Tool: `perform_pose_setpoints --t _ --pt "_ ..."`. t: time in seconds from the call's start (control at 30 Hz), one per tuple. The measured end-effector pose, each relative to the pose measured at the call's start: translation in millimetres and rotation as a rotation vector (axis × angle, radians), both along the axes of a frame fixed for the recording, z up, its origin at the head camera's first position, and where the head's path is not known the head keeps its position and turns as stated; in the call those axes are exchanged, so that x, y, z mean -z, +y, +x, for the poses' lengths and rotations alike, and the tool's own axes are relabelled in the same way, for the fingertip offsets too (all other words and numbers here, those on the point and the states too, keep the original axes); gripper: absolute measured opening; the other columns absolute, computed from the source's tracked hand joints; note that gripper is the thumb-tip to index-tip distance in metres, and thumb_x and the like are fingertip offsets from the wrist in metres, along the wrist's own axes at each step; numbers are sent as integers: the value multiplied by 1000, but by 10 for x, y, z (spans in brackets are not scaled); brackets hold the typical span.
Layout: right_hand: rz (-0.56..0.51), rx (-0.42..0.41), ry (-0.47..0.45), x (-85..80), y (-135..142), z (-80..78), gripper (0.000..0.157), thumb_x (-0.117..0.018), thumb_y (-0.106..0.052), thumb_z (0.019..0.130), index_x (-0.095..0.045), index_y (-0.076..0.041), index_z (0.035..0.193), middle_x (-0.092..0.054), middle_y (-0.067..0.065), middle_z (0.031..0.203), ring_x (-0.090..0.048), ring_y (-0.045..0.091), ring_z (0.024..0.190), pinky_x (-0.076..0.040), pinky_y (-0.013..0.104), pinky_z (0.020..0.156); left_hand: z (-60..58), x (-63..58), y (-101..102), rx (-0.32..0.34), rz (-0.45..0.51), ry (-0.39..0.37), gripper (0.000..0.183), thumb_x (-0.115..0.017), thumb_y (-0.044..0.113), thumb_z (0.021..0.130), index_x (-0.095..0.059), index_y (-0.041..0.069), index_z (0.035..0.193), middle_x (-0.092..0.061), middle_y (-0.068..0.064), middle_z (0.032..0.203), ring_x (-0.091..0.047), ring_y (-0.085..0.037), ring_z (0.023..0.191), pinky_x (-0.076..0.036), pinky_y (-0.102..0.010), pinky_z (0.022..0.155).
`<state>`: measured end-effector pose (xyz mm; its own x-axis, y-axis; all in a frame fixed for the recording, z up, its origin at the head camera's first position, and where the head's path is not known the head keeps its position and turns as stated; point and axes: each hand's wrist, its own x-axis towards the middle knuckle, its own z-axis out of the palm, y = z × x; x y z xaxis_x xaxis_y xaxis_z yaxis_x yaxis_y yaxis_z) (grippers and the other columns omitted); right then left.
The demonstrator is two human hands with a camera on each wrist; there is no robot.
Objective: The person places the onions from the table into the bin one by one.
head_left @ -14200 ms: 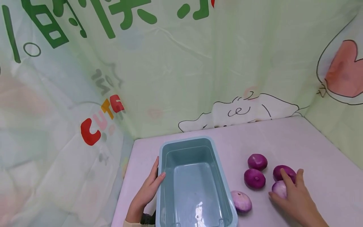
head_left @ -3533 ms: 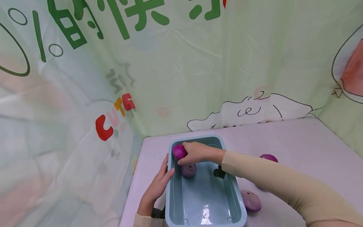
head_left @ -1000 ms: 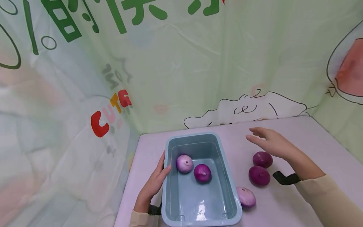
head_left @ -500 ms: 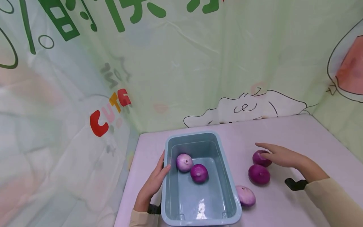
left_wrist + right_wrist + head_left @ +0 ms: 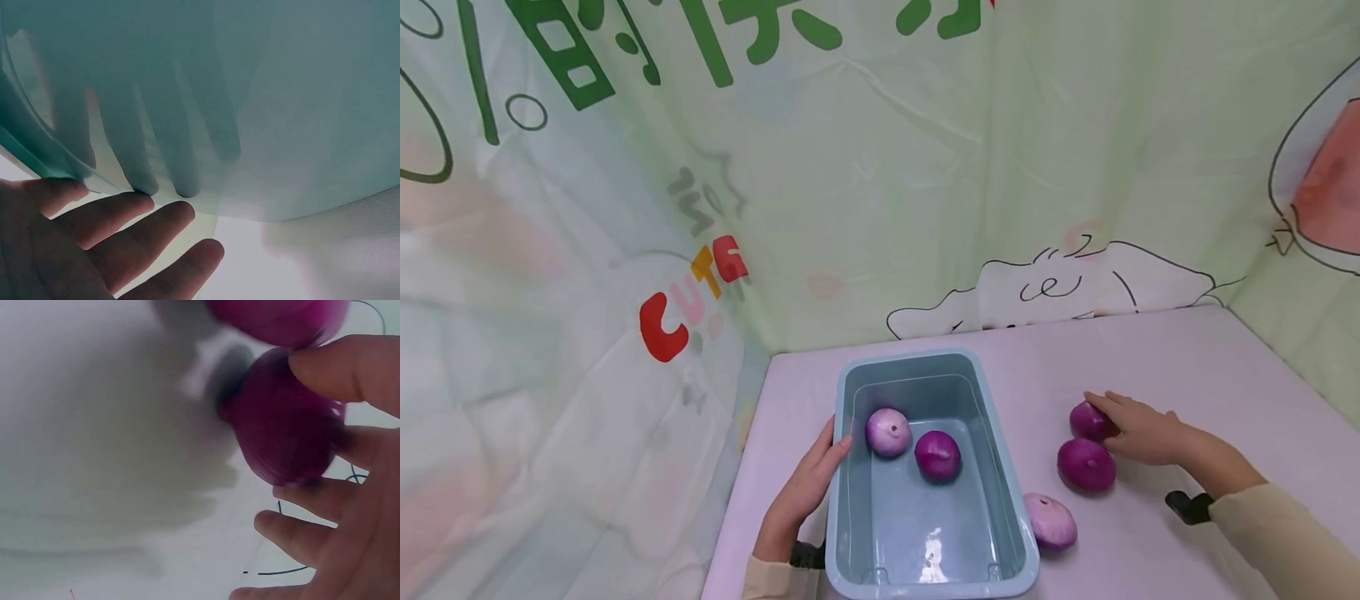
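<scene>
At the left, I see the left hand (image 5: 805, 483) against the outside of a blue tub (image 5: 936, 521), thumb at the rim, fingers (image 5: 147, 237) extended and spread along the wall. Inside the tub lie a pale onion (image 5: 888, 432) and, just right of it, a dark onion (image 5: 937, 456). Right of the tub, just beside its wall, another pale onion (image 5: 1049, 522) sits on the counter (image 5: 1157, 358). Farther right I have two dark ones, the near purple onion (image 5: 1086, 465) and the far purple onion (image 5: 1087, 421). The right hand (image 5: 1150, 432) holds the far one, thumb on one side, fingers bent on the other; the outer fingers spread free of it.
</scene>
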<state>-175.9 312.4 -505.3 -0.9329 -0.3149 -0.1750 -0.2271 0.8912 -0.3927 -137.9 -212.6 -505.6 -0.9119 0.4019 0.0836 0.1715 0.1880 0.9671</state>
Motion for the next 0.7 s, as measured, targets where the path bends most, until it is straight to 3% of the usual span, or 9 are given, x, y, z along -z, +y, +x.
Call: perform_pose_setpoints --t 0.1,0.3,0.53,0.7 --pt "43 20 24 52 3 -24 79 -80 -27 86 -44 7 149 -37 48 143 -38 68 126 -19 94 85 3 4 2 -4 -10 -14 61 -41 33 113 -17 24 168 -23 -12 169 -33 -43 146 -33 -66 110" --pt "59 44 27 166 11 -97 93 -88 -36 80 -41 5 150 -35 48 144 -35 69 128 -17 93 88 -12 41 -19 6 -13 -22 61 -41 34 113 -16 27 168 -22 -11 169 -32 -43 147 -32 -68 109" --pt "65 78 38 282 76 -144 96 -89 -35 79 -39 4 151 -36 47 144 -34 69 128 -16 93 88 -25 50 -17 8 -14 -19 61 -41 34 113 -17 29 168 -22 -9 170 -32 -37 148 -31 -68 110" --pt "58 95 46 337 115 -180 98 -88 -39 79 -38 5 151 -38 45 144 -36 68 127 -15 94 87 -15 36 -16 7 -12 -22 61 -41 34 113 -16 29 168 -21 -10 170 -32 -39 148 -31 -70 109"
